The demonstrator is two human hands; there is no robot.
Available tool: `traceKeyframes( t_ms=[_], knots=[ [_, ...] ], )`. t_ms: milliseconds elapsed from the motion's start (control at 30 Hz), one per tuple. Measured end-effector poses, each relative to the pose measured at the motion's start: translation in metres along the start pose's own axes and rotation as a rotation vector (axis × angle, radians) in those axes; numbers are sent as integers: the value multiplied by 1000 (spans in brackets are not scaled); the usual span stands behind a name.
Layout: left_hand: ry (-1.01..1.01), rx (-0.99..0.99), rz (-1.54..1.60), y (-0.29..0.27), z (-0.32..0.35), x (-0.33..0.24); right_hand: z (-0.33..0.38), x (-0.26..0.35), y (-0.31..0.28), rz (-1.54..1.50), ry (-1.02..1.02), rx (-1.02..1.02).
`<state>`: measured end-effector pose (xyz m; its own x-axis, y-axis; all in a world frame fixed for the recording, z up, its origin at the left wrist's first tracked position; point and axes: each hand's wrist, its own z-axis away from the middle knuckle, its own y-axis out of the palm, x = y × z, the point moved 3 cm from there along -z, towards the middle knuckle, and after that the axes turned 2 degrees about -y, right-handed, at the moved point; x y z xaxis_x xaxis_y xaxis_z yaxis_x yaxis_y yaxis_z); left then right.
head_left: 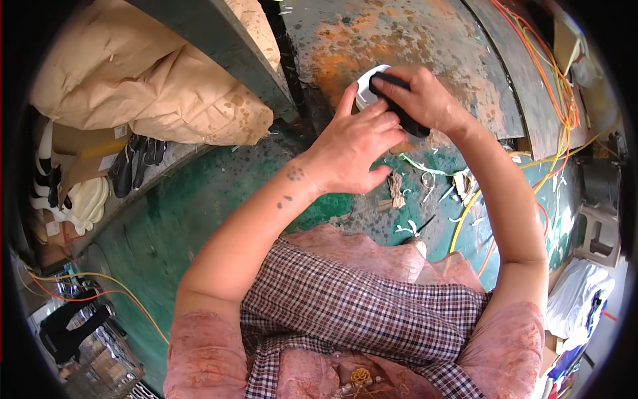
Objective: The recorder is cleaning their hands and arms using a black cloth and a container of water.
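Observation:
A white curved piece with a rounded rim [367,85] is at the rusty bench's near edge, partly covered by my hands. My right hand [425,100] is closed round a long, smooth black piece [403,106], which lies across the white one. From the left, my left hand [355,143] reaches in, one finger along the white rim and the others bent over its near side. The left thumb sticks out, away from both pieces. What kind of parts these are I cannot make out, and the hands hide where they meet.
Ahead is a rust-stained metal bench top [412,40]. Brown paper [179,86] and a grey metal post [226,50] stand at the left, above a shelf of black and white moulded parts [86,199]. Orange and yellow hoses [565,113] hang right. Pale shavings litter the green floor [193,193].

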<state>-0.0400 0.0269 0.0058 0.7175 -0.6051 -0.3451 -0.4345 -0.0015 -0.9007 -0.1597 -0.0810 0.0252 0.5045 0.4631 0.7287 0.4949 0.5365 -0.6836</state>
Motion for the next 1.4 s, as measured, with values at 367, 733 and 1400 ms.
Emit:
traceKeyframes(
  t_ms=[367, 733, 1400],
  knots=[
    [-302, -576, 1914, -69, -10, 28, -1, 50, 5, -716, -137, -139],
    [-103, -771, 1529, -72, -21, 15, -37, 66, 0, -72, -94, -743],
    [-320, -563, 1373, -43, -21, 37, -21, 51, -11, 405, -59, -697]
  ],
)
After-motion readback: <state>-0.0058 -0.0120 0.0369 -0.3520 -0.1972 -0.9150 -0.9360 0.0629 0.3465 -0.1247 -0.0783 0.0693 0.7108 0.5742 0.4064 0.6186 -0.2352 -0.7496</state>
